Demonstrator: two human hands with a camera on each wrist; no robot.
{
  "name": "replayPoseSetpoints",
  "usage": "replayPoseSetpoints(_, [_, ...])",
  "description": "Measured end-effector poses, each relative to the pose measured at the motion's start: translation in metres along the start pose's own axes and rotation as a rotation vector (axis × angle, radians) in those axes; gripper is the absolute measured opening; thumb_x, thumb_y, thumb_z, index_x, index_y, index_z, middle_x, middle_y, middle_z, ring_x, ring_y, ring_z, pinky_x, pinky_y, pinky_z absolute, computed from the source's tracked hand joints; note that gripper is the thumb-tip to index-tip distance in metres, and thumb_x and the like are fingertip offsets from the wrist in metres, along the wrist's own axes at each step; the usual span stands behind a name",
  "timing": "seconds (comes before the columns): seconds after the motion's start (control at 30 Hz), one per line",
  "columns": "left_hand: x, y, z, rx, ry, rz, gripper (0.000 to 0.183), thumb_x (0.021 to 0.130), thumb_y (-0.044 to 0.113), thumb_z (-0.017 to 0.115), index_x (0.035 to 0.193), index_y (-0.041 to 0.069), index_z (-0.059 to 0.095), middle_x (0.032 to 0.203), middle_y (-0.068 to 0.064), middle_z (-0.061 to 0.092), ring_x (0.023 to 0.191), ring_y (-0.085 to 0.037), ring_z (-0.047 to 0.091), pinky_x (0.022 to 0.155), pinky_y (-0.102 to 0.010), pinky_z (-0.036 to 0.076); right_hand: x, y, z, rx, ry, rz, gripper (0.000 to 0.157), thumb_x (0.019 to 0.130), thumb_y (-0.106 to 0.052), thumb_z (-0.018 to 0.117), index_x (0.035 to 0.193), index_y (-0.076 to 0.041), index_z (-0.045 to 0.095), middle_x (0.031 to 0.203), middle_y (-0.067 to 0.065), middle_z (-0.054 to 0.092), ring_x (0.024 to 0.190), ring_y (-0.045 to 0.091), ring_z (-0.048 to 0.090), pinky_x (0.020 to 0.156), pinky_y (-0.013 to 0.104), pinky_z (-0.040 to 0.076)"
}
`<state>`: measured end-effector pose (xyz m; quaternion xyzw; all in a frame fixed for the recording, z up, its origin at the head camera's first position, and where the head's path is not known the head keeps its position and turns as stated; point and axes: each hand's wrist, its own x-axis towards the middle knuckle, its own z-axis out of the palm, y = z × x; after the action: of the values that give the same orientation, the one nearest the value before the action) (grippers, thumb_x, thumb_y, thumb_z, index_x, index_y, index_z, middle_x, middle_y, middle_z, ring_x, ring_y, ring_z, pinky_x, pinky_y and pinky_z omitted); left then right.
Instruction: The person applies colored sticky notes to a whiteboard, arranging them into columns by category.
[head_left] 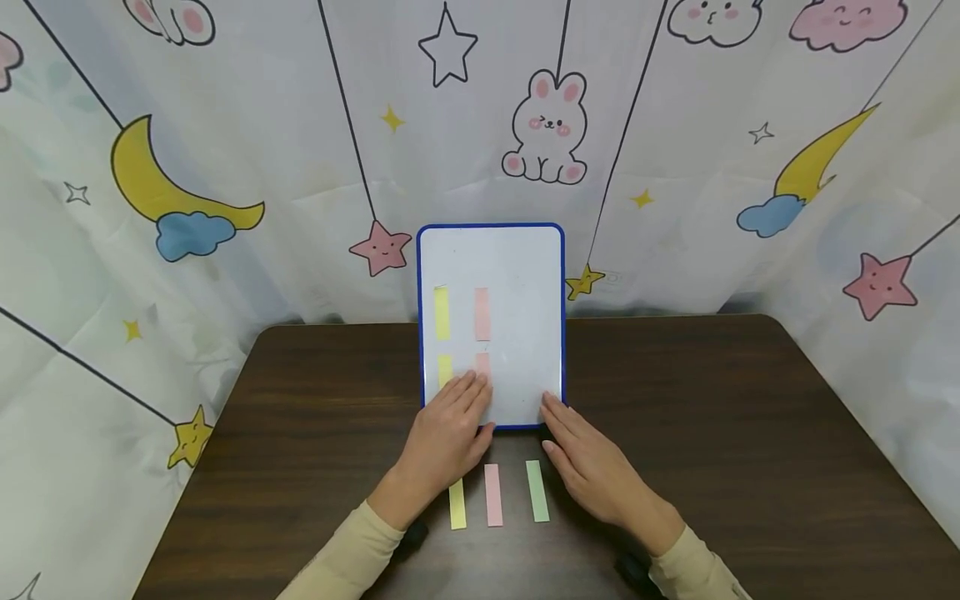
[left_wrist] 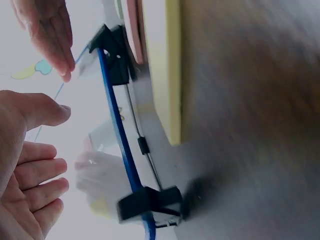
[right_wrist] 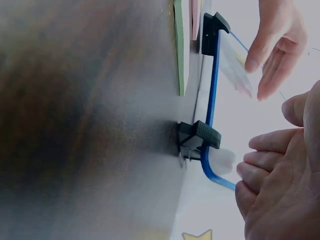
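Observation:
A whiteboard (head_left: 525, 283) with a blue frame stands upright on the table. On it are a yellow paper strip (head_left: 442, 313) and a pink one (head_left: 482, 314), with a second yellow strip (head_left: 446, 367) and a second pink strip (head_left: 483, 363) below, partly hidden by my left hand (head_left: 448, 421). That hand has its fingers extended over the lower pink strip; the left wrist view shows them slightly bent, holding nothing. My right hand (head_left: 600, 467), fingers extended and holding nothing, overlaps the board's lower right corner.
Yellow (head_left: 457, 510), pink (head_left: 492, 496) and green (head_left: 537, 492) sticky-note pads lie in a row on the dark wooden table (head_left: 712, 417) before the board. Black stand clips (right_wrist: 199, 134) hold its lower edge. A cartoon-printed curtain (head_left: 285, 100) hangs behind and at both sides.

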<state>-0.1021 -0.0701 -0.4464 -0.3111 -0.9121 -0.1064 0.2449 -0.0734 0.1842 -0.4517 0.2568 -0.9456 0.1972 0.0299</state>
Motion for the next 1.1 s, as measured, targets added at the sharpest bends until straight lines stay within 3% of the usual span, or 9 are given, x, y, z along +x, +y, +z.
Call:
replayPoseSetpoints(0.07, [-0.001,0.003,-0.002,-0.011,-0.002,0.013,0.051,0.089,0.027,0.079,0.131,0.001,0.067,0.136,-0.014,0.067,0.131,-0.028,0.062,0.113,-0.041,0.049,-0.004,-0.001,0.001,-0.013,0.012,-0.017,0.055,0.108,-0.032,0.049,0.156,-0.007,0.041,0.167,0.005,0.033,0.154,0.021,0.034,0.121,0.048,0.035])
replayPoseSetpoints(0.1, [-0.001,0.006,-0.003,-0.014,0.0,0.023,0.051,0.089,0.028,0.078,0.131,0.002,0.068,0.136,-0.013,0.068,0.13,-0.028,0.063,0.112,-0.041,0.05,-0.006,-0.002,0.001,-0.011,0.016,-0.02,0.054,0.108,-0.032,0.049,0.155,-0.007,0.042,0.167,0.005,0.033,0.153,0.021,0.035,0.123,0.043,0.033])
replayPoseSetpoints(0.27, [-0.001,0.018,-0.004,-0.025,0.007,0.098,0.047,0.094,0.032,0.074,0.131,0.003,0.068,0.134,-0.011,0.069,0.128,-0.025,0.065,0.112,-0.037,0.05,-0.016,-0.004,0.001,0.007,0.027,-0.049,0.054,0.108,-0.031,0.049,0.155,-0.007,0.042,0.166,0.006,0.035,0.152,0.023,0.037,0.125,0.012,0.006])
replayPoseSetpoints(0.3, [-0.001,0.021,-0.004,-0.026,0.001,0.11,0.048,0.095,0.033,0.072,0.132,0.003,0.068,0.135,-0.011,0.068,0.129,-0.025,0.064,0.112,-0.037,0.05,-0.018,-0.004,0.001,0.015,0.026,-0.052,0.054,0.108,-0.031,0.05,0.155,-0.007,0.042,0.166,0.005,0.036,0.152,0.023,0.038,0.123,0.009,0.0])
replayPoseSetpoints(0.4, [-0.003,0.029,-0.004,-0.016,-0.038,0.133,0.051,0.101,0.041,0.063,0.135,0.003,0.065,0.138,-0.01,0.066,0.131,-0.025,0.062,0.112,-0.037,0.05,-0.026,-0.004,0.001,0.016,0.021,-0.06,0.053,0.108,-0.031,0.05,0.155,-0.008,0.044,0.166,0.004,0.036,0.151,0.023,0.039,0.122,0.007,-0.002])
replayPoseSetpoints(0.5, [-0.005,0.036,-0.004,0.0,-0.102,0.149,0.059,0.103,0.05,0.055,0.14,0.004,0.061,0.143,-0.009,0.063,0.135,-0.023,0.059,0.113,-0.037,0.049,-0.033,-0.004,0.002,0.004,0.009,-0.052,0.052,0.108,-0.033,0.049,0.154,-0.009,0.046,0.165,0.001,0.037,0.151,0.021,0.039,0.124,0.011,0.005])
replayPoseSetpoints(0.67, [-0.008,0.045,-0.005,-0.004,-0.253,0.192,0.066,0.103,0.059,0.046,0.144,0.008,0.058,0.148,-0.007,0.059,0.14,-0.02,0.054,0.117,-0.035,0.044,-0.045,-0.004,0.003,-0.013,-0.022,-0.031,0.049,0.108,-0.035,0.048,0.152,-0.014,0.049,0.165,-0.006,0.037,0.149,0.019,0.041,0.122,0.034,0.033])
replayPoseSetpoints(0.8, [-0.01,0.05,-0.005,-0.017,-0.358,0.211,0.066,0.102,0.06,0.046,0.142,0.01,0.06,0.146,-0.004,0.06,0.14,-0.018,0.055,0.118,-0.033,0.044,-0.051,-0.004,0.003,0.001,-0.061,-0.03,0.048,0.109,-0.037,0.046,0.151,-0.014,0.05,0.164,-0.006,0.037,0.149,0.02,0.042,0.116,0.047,0.043])
replayPoseSetpoints(1.1, [-0.016,0.059,0.0,-0.031,-0.397,0.226,0.059,0.099,0.057,0.056,0.133,0.011,0.068,0.136,-0.002,0.068,0.13,-0.015,0.063,0.112,-0.029,0.049,-0.06,-0.004,0.0,0.043,-0.238,-0.025,0.052,0.111,-0.046,0.034,0.155,-0.021,0.045,0.165,-0.008,0.036,0.15,0.019,0.041,0.115,0.049,0.046])
